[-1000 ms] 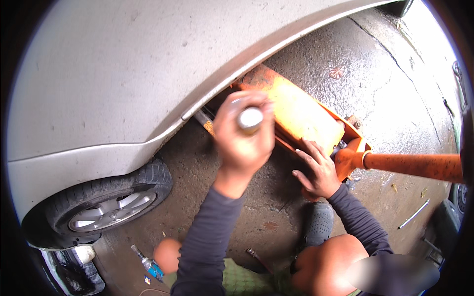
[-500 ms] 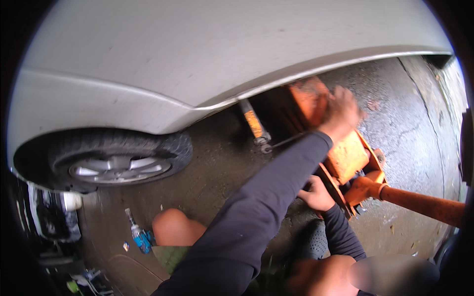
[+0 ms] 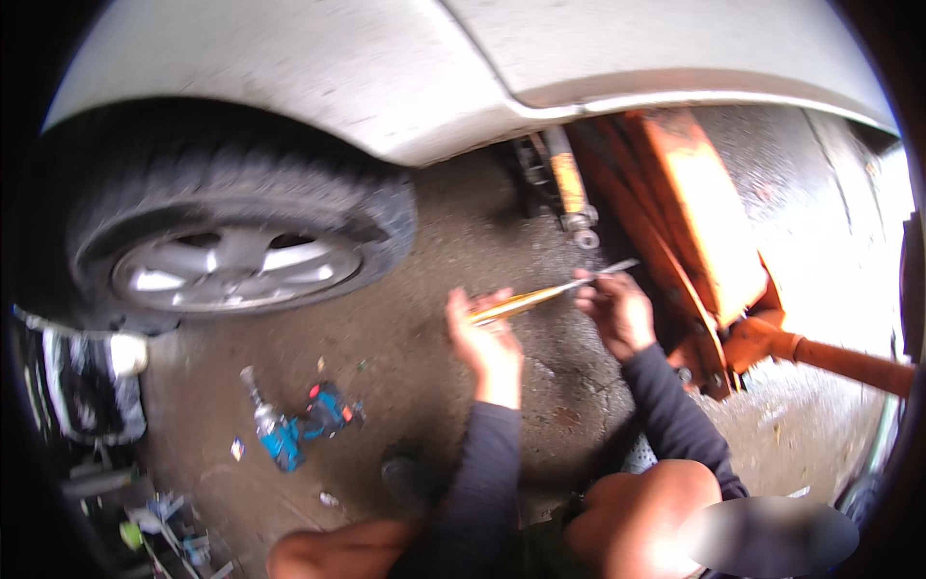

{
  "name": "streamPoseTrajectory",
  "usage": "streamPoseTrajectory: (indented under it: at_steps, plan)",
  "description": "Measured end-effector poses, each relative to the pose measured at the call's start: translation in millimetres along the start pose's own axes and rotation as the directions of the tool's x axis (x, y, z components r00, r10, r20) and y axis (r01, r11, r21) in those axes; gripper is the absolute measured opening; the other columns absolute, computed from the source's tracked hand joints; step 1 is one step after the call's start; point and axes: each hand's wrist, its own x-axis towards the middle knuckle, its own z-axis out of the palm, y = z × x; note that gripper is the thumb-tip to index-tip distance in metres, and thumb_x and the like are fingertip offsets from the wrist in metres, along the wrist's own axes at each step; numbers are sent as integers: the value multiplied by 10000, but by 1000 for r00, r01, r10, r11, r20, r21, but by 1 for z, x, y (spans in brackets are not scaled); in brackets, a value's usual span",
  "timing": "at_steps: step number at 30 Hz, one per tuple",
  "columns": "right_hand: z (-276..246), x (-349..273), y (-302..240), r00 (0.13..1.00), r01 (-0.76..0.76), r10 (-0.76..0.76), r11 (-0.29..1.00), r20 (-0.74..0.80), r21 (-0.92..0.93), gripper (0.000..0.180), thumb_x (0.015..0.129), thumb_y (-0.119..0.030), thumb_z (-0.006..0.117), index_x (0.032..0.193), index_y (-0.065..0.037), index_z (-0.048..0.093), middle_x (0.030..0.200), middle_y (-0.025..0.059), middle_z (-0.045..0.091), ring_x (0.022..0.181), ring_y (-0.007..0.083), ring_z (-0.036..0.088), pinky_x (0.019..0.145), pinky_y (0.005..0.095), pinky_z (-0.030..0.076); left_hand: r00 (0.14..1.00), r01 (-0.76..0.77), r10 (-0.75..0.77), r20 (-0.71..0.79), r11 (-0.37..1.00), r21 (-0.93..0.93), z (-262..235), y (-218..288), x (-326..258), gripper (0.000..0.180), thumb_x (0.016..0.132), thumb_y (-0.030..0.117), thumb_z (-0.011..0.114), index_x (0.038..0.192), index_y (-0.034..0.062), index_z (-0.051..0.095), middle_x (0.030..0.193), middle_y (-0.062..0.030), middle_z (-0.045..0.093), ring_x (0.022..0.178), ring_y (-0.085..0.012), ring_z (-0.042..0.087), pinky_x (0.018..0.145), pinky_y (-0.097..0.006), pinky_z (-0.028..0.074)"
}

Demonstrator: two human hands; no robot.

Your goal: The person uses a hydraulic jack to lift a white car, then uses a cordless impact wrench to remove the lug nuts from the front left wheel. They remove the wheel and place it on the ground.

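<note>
Head view: person is crouching on the concrete, knees at the lower edge, w/ a blue power tool (image 3: 289,429) lying well apart to the left. Left hand (image 3: 487,338) is gripping the yellow handle end of a long screwdriver (image 3: 550,292); right hand (image 3: 612,307) is pinching the shaft nearer the tip, I think, though blur is hiding the fingers. Its long axis is running low-left to upper-right, tip pointing toward the orange floor jack (image 3: 704,222) under the silver car (image 3: 386,77). Risk: both hands are working beside the jack, so a slipping tip could jab the right hand, and leaning on the jack could shift the car.
</note>
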Motion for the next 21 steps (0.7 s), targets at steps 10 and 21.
streamPoseTrajectory:
  at_steps: [10,21]
  plan:
    - [17,34,10,985,68,-7,936,174,-346,292,977,-98,484,1264,-50,453,1001,118,668,600,154,641,553,301,556,936,230,-259,-238,962,-146,-94,-4,86,383,993,382,404,812,60,505,717,-17,533,821,-212,634,899,-396,513]
    - [11,39,4,962,57,20,961,271,-272,275,996,-152,521,1244,-30,527,1105,64,674,749,119,640,684,278,547,929,200,-278,-246,934,-297,-126,-8,102,369,1013,336,420,807,49,527,746,-38,593,845,-222,658,940,-409,519]
